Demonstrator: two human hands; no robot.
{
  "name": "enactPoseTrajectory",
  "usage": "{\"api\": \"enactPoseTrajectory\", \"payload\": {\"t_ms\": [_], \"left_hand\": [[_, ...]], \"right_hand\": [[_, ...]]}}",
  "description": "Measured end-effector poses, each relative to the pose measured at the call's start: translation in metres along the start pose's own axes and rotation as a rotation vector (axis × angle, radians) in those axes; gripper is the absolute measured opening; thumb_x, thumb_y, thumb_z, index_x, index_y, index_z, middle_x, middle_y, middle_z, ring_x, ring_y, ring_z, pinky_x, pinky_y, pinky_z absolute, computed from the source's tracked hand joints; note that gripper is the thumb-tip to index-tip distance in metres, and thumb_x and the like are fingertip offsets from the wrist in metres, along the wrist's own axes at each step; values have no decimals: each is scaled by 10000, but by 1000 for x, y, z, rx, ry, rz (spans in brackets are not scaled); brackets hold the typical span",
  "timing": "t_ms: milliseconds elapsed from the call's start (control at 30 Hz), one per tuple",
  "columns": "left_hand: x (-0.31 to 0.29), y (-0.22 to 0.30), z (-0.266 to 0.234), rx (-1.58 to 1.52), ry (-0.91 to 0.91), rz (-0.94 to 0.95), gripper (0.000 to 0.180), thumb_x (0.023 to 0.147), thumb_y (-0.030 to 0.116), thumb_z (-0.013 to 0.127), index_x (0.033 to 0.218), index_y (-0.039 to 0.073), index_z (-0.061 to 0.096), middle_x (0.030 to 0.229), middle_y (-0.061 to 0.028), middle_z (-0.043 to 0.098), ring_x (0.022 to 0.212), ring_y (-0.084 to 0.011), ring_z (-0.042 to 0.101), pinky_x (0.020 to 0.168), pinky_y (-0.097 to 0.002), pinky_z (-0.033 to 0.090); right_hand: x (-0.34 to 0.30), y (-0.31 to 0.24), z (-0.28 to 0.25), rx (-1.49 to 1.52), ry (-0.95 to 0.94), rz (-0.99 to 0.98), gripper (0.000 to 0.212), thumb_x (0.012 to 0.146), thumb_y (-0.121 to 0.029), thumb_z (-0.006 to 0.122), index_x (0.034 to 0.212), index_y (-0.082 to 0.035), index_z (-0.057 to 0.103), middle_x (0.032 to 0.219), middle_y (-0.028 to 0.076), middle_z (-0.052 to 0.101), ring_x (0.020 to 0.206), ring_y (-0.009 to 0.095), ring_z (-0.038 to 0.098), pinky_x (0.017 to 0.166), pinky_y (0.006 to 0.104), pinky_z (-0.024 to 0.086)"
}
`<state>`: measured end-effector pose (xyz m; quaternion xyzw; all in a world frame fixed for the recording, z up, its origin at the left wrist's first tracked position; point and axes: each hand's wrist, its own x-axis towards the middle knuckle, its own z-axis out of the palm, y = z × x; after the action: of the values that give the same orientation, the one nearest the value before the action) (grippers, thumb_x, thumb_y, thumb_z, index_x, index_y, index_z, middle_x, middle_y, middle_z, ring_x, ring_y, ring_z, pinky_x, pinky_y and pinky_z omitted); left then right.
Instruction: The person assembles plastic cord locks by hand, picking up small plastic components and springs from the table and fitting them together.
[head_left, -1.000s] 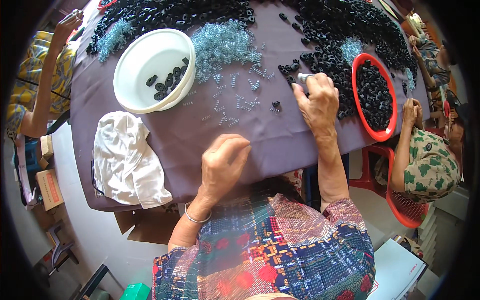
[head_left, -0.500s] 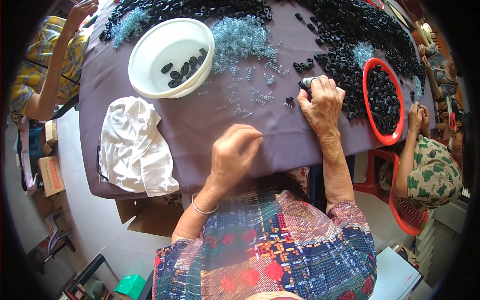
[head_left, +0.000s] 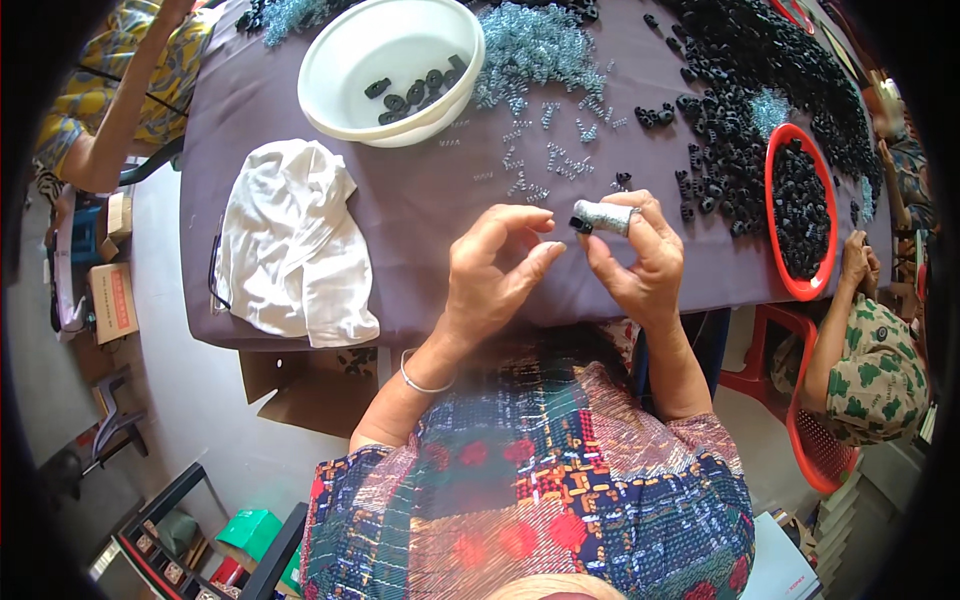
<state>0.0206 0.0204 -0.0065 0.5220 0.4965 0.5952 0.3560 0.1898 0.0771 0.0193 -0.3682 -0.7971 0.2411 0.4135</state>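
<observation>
My right hand (head_left: 645, 260) is raised over the near side of the table. Its thumb and a finger wrapped in a silver-grey covering (head_left: 606, 216) pinch a small black plastic part (head_left: 580, 225). Just left of it, my left hand (head_left: 495, 262) has thumb and fingers apart and curved towards that part; nothing shows between them. Beyond both hands lie scattered small metal springs (head_left: 565, 160), with a larger heap of springs (head_left: 535, 55) behind them. One loose black part (head_left: 622, 181) rests on the cloth near my right fingertips.
A white bowl (head_left: 330, 110) holding several black parts stands at the far left, a white cloth (head_left: 280, 250) nearer. Rightward are piled black parts (head_left: 715, 160) and a red-rimmed basket (head_left: 829, 270) of them. Other people sit left and right, one on a red chair (head_left: 815, 450).
My right hand has lifted from the black parts and come left with one in its pinch. My left hand has moved towards it, its fingers spreading. The whole view has shifted slightly.
</observation>
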Motion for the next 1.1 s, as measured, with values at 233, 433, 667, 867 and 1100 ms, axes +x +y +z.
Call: {"api": "enactPoseTrajectory", "payload": {"t_ms": [233, 433, 667, 867, 1100], "left_hand": [[-1, 0, -3, -43, 28, -11, 178, 778, -14, 729, 950, 1, 687, 976, -109, 656, 827, -154, 645, 745, -260, 520], [-4, 8, -2, -326, -3, -164, 159, 939, -24, 539, 1094, -5, 516, 1047, -111, 637, 871, -169, 649, 761, -264, 537], [-6, 1, -4, -239, -54, -206, 171, 935, 39, 592, 1091, -25, 560, 968, -93, 648, 757, -137, 646, 723, -235, 531], [-4, -1, -3, -105, -75, -230, 220, 904, 15, 632, 1116, -27, 589, 932, -58, 644, 785, -107, 635, 727, -218, 528], [-6, 1, -1, -123, -14, -286, 170, 844, -36, 663, 1008, -25, 621, 899, -64, 655, 757, -111, 651, 676, -234, 528]], "right_hand": [[-16, -7, 22, 131, 18, 50, 264, 695, 19, 733, 953, 16, 674, 907, 121, 632, 810, 256, 617, 695, 342, 501], [-15, 10, 1, -222, 137, 34, 274, 714, 6, 722, 984, -13, 679, 937, 119, 615, 847, 275, 582, 731, 358, 478], [-2, 39, -17, -438, 113, 84, 150, 715, -58, 727, 837, -37, 642, 874, 67, 589, 815, 263, 563, 702, 387, 426], [0, 44, -7, -562, 45, 41, 167, 698, -105, 736, 825, -58, 638, 882, 51, 586, 837, 245, 557, 723, 378, 402], [-1, 42, -5, -549, 155, -125, 179, 670, -47, 740, 805, -44, 623, 872, 68, 638, 832, 234, 609, 765, 366, 418]]}}
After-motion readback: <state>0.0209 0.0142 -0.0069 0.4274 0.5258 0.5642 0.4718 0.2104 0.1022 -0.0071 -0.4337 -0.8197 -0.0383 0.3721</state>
